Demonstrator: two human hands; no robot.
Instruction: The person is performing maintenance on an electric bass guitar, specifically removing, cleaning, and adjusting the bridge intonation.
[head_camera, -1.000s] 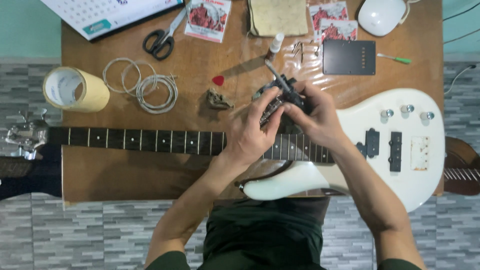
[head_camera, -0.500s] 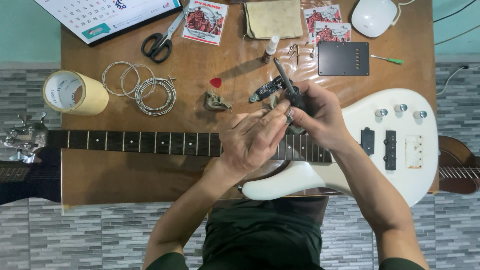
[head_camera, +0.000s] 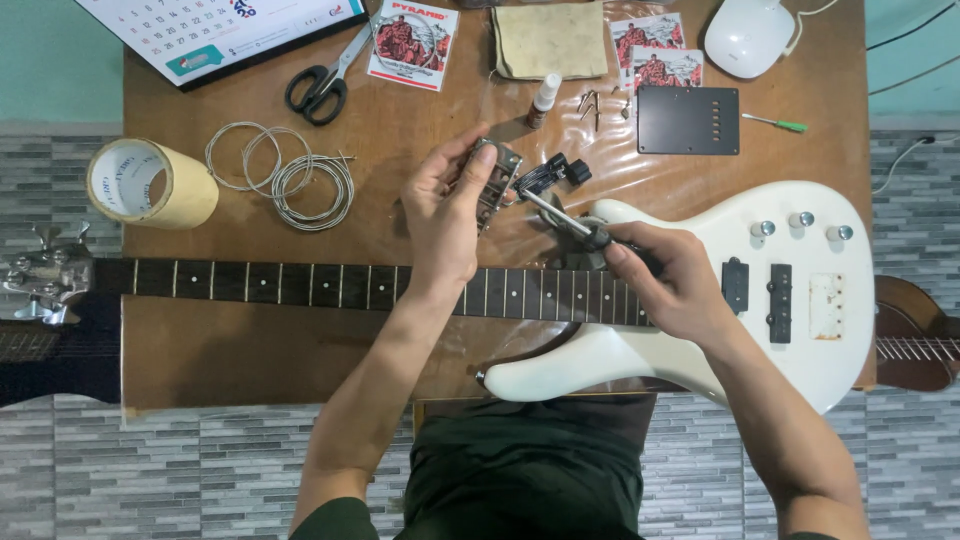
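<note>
A tape roll (head_camera: 150, 183) lies at the surface's (head_camera: 200, 340) left edge, with coiled strings (head_camera: 290, 180) just right of it and scissors (head_camera: 320, 85) near the far edge. A white bass (head_camera: 790, 340) lies across the surface, its neck (head_camera: 300, 285) running left and its body toward the right edge. Above the neck, the left hand (head_camera: 445, 215) grasps a metal bridge (head_camera: 497, 180), held up off the surface, thumb and fingers clamped on it. Just right, the right hand (head_camera: 665, 280) is clenched around a screwdriver (head_camera: 560, 215) whose tip points up-left toward the bridge; a small black part (head_camera: 550, 172) sits at that end, though how it attaches I cannot tell. A black plate (head_camera: 688, 120) lies toward the far right corner.
</note>
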